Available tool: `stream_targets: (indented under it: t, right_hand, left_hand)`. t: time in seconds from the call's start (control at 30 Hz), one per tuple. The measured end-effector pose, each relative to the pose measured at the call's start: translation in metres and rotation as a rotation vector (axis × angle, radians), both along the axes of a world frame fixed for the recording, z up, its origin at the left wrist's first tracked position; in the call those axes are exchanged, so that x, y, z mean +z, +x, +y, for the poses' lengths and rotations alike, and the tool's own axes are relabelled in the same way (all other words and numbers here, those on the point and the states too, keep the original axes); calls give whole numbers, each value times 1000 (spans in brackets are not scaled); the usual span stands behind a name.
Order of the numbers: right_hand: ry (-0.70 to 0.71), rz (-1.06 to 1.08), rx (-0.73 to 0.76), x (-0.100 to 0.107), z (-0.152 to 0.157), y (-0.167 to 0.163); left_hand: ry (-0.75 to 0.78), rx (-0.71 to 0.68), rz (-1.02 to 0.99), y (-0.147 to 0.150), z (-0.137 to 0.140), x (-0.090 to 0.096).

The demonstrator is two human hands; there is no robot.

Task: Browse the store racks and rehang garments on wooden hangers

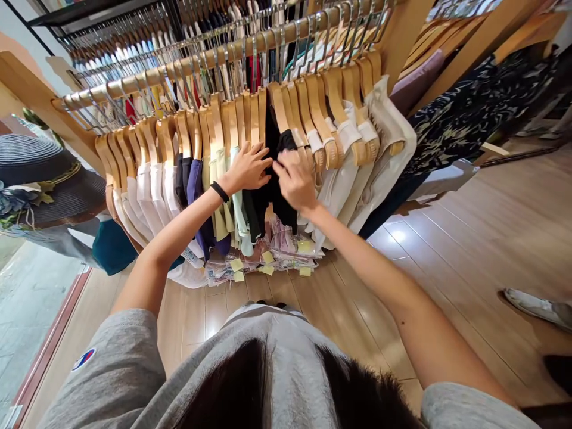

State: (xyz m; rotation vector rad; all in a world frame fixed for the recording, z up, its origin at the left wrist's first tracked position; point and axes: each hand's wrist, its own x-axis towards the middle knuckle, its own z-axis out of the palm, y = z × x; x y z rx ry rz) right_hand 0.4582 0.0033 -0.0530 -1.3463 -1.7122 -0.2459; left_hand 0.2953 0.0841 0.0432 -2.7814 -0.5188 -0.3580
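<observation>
My left hand [249, 168] reaches over the hanging clothes with its fingers spread, resting against the hangers and a black garment. Close beside it, my right hand [295, 180] has its fingers bent in at the black garment [285, 210] and appears to grip its edge. That garment hangs in a gap between two groups of wooden hangers [217, 128]. Just left of it are a mint-green garment [241, 223] and an olive one [220, 205]. White and cream garments [386, 161] hang to the right.
A wooden rail [201, 59] carries the metal hooks. Plastic-wrapped packages [277, 253] with yellow labels lie below. A dark brimmed hat [44, 179] is at the left. Patterned dark clothing [473, 113] hangs at the right. Another person's shoe [536, 307] stands on the wooden floor [451, 238].
</observation>
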Motion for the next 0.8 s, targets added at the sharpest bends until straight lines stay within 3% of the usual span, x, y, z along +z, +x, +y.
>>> stream_targets:
  t: [0.03,0.13,0.27,0.4,0.5,0.67,0.8]
  right_hand:
    - [-73,34,56,-18,-6,-8]
    - [-262,259,17,-69,-6,-26]
    - [-347,350,-13,-107,32,-35]
    - [-388,419,-40,-118,62,-28]
    - [-387,433,-75,-126,56,-19]
    - [-359,366,-79,-132,13,-11]
    - [-360,302,-44,-125,-9,-6]
  left_hand:
    - [1,12,8,2,-1,0]
    - [-11,66,19,6,-9,-2]
    - [-23,217,-120,4,-39,-21]
    - [13,469,-298,-7,-72,-60]
    - [9,563,-284,-10,-78,-80]
    - [-38,562,-317,-4,-68,-87]
    - [-84,534,-397,-1,-67,-90]
